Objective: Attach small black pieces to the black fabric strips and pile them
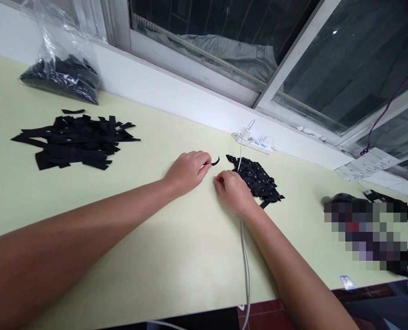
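- Left hand pinched small curved black strip, mostly hidden by fingers.
- Right hand curled beside heap of small black pieces; grip unclear.
- Pale yellow-green tabletop under window.

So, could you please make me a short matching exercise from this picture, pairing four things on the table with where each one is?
Things:
1. curved black strip
2. clear plastic bag
3. power strip
4. heap of long black strips

Places:
A. far left corner, by the wall
B. pinched in the left hand
C. below the window, behind the small pile
D. left part of the table

Pairs: 1-B, 2-A, 3-C, 4-D
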{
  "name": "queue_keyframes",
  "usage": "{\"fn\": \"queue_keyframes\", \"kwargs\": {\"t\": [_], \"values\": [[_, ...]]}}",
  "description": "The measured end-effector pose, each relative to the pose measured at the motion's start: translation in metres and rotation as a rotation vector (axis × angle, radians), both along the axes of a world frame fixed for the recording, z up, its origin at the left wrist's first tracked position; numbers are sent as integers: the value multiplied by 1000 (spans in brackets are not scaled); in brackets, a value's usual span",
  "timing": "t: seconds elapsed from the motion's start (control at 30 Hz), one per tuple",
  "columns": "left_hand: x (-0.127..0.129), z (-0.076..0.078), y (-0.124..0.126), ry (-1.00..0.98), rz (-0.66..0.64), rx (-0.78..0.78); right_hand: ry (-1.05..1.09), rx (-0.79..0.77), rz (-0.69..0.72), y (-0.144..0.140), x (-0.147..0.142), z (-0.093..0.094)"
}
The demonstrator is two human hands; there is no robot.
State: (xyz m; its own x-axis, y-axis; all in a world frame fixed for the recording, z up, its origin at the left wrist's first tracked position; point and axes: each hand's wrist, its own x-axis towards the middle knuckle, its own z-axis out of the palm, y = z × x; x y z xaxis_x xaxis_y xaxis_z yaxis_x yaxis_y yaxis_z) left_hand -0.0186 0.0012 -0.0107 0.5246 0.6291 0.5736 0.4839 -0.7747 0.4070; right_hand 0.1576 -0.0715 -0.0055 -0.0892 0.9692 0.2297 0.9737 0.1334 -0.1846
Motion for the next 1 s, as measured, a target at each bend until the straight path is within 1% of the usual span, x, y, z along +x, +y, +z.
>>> {"fn": "queue_keyframes", "kwargs": {"t": [0.13, 0.2, 0.27, 0.3, 0.37, 0.47, 0.53, 0.57, 0.63, 0.8, 1.0], "values": [[0, -1, 0, -1, -2, -2, -14, -1, 23, -1, -2, -2], [0, -2, 0, -7, -6, 6, 24, -7, 61, -3, -2, -2], [0, -3, 1, -17, -28, 19, 102, 24, 107, -4, 1, 2], [0, -4, 1, -21, -48, 27, 148, 65, 117, -5, 2, 5], [1, -5, 1, -18, -109, 50, 242, 200, 92, -8, 7, 12], [2, -5, -3, 68, -267, 143, 329, 418, 18, -10, 16, 21], [4, -5, -7, 148, -365, 235, 340, 460, 41, -9, 20, 22], [5, -5, -9, 171, -390, 272, 340, 445, 69, -9, 21, 21], [6, -5, -11, 168, -393, 299, 354, 382, 113, -7, 22, 18], [5, -6, -9, 87, -389, 209, 477, 243, 128, -6, 17, 13], [5, -9, -5, 8, -354, 123, 625, 164, 122, -6, 16, 8]]}}
